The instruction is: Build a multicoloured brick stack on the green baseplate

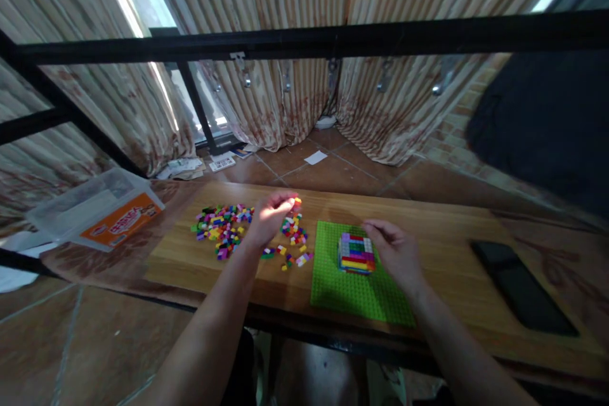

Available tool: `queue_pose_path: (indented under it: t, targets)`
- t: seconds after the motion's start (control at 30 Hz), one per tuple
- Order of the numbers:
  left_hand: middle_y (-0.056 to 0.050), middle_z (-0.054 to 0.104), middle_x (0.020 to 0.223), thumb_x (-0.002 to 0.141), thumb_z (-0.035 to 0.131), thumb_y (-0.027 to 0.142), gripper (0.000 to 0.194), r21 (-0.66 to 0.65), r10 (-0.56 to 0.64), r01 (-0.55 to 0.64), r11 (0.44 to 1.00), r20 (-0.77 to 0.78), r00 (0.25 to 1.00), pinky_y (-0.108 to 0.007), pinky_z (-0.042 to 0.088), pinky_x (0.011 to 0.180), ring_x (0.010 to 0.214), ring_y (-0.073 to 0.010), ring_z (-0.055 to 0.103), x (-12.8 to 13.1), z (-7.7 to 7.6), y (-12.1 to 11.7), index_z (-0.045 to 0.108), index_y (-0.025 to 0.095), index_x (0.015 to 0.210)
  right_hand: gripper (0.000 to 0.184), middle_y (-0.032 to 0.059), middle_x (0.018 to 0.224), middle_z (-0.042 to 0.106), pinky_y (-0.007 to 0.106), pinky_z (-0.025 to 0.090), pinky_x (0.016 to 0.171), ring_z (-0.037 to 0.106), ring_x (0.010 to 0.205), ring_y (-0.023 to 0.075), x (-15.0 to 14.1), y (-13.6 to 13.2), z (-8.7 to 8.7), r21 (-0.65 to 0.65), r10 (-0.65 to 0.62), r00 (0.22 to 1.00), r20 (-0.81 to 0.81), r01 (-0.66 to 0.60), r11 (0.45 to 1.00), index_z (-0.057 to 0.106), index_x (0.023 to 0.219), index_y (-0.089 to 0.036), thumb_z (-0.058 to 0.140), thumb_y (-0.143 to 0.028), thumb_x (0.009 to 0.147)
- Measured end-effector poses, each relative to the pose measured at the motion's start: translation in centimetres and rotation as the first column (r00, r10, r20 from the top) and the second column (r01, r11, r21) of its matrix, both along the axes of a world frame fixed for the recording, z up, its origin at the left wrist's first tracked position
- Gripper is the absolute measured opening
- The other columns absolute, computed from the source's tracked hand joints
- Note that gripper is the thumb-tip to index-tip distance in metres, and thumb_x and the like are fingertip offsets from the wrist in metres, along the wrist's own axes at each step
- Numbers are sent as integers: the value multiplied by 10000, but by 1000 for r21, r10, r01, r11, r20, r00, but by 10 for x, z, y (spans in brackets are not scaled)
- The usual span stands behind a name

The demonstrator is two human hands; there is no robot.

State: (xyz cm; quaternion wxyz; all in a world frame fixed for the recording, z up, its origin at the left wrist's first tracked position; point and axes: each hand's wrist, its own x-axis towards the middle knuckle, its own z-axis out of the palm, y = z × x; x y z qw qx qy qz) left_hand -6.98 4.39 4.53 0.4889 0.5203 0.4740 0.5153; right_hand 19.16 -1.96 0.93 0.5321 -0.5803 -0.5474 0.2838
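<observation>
My left hand [273,214] is raised over the loose toy bricks, its thumb and fingers pinched on a small red and orange-yellow toy brick [297,201]. Whether that is one brick or two I cannot tell. A green baseplate [333,295] lies on the table in front of me. On it stands a low block-shaped build of toy bricks [356,254], with rows of purple, red, yellow, white and other colours. My right hand [392,247] is above the plate at the build's right side, fingers curled together; anything between them is too small to make out.
Several loose toy bricks [221,228] are spread on the left of the wooden table [442,222]. A black phone-like slab [521,285] lies at the right. A clear plastic box with an orange label [121,221] sits at the far left. Beyond runs a black metal bar [304,43].
</observation>
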Motion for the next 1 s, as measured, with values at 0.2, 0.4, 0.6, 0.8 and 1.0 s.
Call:
queue_pose_path:
  t: [0.2, 0.4, 0.6, 0.8, 1.0]
  targets:
    - [-32, 723, 808, 769, 709, 312, 250, 1, -207, 210, 978, 158, 965, -239, 523, 696, 699, -116, 672, 60, -5, -31, 699, 143, 953, 244, 56, 979, 749, 363, 523, 859, 682, 916, 201, -11, -10, 15, 120, 96, 994, 49, -101, 988, 736, 990, -222, 627, -397, 861]
    - [-29, 721, 835, 755, 710, 294, 230, 18, -294, 295, 955, 167, 941, -269, 545, 729, 708, -120, 654, 86, -17, -46, 696, 147, 932, 184, 35, 976, 744, 349, 511, 865, 672, 931, 188, -16, -18, 20, 119, 195, 979, 64, -202, 972, 733, 982, -253, 666, -348, 840]
    - [-32, 713, 889, 721, 728, 282, 240, 10, -240, 243, 970, 180, 954, -283, 561, 747, 739, -130, 670, 91, -23, -46, 685, 151, 917, 137, 24, 896, 747, 324, 524, 795, 674, 844, 176, -14, -14, 17, 108, 215, 976, -47, -209, 972, 743, 908, -242, 692, -309, 801]
    - [-56, 722, 917, 758, 654, 217, 176, -83, -93, 95, 992, 32, 995, -313, 568, 750, 697, -136, 673, 80, -33, -32, 690, 140, 913, 190, 54, 930, 746, 365, 527, 823, 679, 854, 203, 2, -6, 8, 32, 74, 996, 47, -76, 997, 742, 937, -217, 669, -305, 786]
    - [-68, 744, 1035, 787, 609, 163, 221, 25, -138, 145, 989, -199, 970, -358, 528, 920, 947, -195, 684, 78, -43, -29, 725, 171, 974, 157, 47, 925, 735, 382, 497, 872, 662, 890, 207, -3, -6, 5, 28, 119, 956, 268, -131, 991, 730, 912, -233, 600, -262, 829]
